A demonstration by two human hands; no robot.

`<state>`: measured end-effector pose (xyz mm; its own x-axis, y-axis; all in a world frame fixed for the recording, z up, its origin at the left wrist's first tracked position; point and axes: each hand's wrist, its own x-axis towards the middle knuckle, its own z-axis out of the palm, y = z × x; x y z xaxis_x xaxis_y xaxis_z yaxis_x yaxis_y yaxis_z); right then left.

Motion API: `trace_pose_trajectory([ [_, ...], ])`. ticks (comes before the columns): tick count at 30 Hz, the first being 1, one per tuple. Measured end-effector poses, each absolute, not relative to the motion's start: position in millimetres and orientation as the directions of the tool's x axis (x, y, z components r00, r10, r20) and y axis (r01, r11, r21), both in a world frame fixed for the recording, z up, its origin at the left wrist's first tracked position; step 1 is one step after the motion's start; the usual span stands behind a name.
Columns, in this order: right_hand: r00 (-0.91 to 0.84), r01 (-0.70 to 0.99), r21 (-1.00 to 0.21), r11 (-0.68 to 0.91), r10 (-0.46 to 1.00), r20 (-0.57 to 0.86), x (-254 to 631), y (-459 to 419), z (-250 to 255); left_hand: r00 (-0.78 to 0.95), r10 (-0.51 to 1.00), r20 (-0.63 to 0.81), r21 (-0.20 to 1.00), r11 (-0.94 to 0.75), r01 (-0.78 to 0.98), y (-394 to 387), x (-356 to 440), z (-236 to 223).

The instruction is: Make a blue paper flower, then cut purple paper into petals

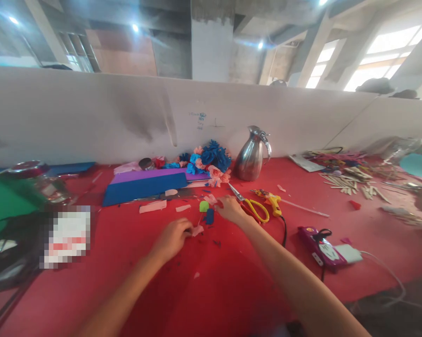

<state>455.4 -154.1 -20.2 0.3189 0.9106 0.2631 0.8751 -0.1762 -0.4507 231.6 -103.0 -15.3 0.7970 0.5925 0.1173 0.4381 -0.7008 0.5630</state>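
Observation:
My left hand (173,238) rests on the red table (133,262) with its fingers curled around a small pink paper piece (197,230). My right hand (231,209) reaches forward, fingers closed over small scraps near a pink piece (211,199); what it holds is hidden. Between the hands lie a green scrap (204,206) and a blue scrap (210,216). Yellow-handled scissors (253,206) lie just right of my right hand.
Blue and purple foam sheets (144,185), a cluster of blue and pink paper flowers (211,161), a steel jug (250,157), a yellow glue gun (272,201), a purple power strip (321,248), wooden sticks (344,182) at the right. A white partition wall stands behind.

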Motion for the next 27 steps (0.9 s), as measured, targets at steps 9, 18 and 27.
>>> trace_pose_trajectory([
  [9, 0.375, 0.822, -0.503, -0.266, 0.918, 0.127, 441.3, -115.1, -34.9, 0.566, 0.823, 0.056, 0.499, -0.514, 0.698, -81.6, 160.0, -11.8],
  [18, 0.451, 0.787, -0.497, -0.367, 0.891, 0.056, 430.8, -117.2, -39.3, 0.496, 0.862, 0.103, 0.315, -0.501, 0.806, -107.9, 282.1, -10.3],
  [27, 0.506, 0.751, -0.529, -0.395, 0.859, 0.078, 442.6, -127.5, -32.3, 0.435, 0.900, 0.022, 0.564, -0.371, 0.738, -83.1, 293.6, -27.6],
])
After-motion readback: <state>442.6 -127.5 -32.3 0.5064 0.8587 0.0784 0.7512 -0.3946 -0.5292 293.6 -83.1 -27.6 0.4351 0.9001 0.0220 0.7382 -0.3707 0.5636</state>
